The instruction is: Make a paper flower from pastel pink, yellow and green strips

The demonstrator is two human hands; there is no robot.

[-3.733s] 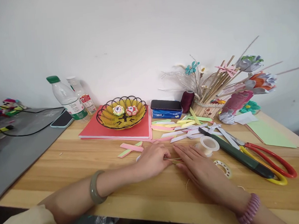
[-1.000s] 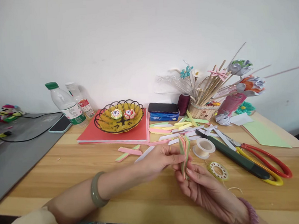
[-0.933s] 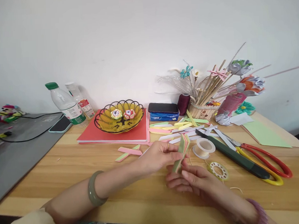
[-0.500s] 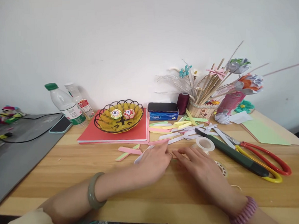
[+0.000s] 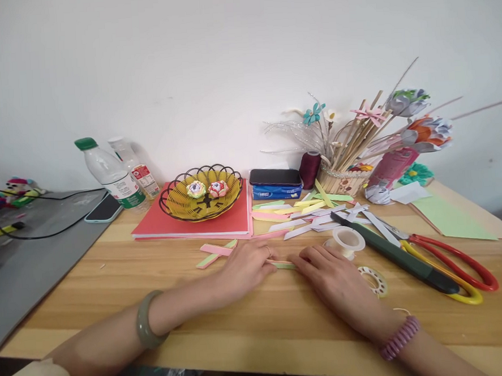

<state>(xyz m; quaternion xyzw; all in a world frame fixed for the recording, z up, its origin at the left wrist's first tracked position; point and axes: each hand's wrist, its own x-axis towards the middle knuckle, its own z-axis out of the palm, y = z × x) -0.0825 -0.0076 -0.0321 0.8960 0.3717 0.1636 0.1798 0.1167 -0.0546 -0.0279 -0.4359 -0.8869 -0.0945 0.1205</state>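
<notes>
A narrow green paper strip (image 5: 283, 265) with an orange-pink edge lies on the wooden table between my hands. My left hand (image 5: 249, 267), with a ring on one finger, pinches its left end. The fingers of my right hand (image 5: 330, 271) are closed together at its right end. Behind my left hand, a pink strip (image 5: 214, 249) crosses a green strip (image 5: 207, 262). A white tape roll (image 5: 348, 240) stands just beyond my right hand, and a flat ring with holes (image 5: 375, 282) lies to its right.
Coloured strips (image 5: 312, 212) are piled further back. Large scissors (image 5: 454, 255) and a dark green cutter (image 5: 400, 258) lie at the right. A woven basket (image 5: 201, 208) with two paper flowers sits on red paper (image 5: 151, 225). Bottles (image 5: 116, 179) and a flower holder (image 5: 344, 182) stand behind.
My left hand has drawn back to the left, away from my right hand, so more of the strip shows between them. The camera view has shifted slightly.
</notes>
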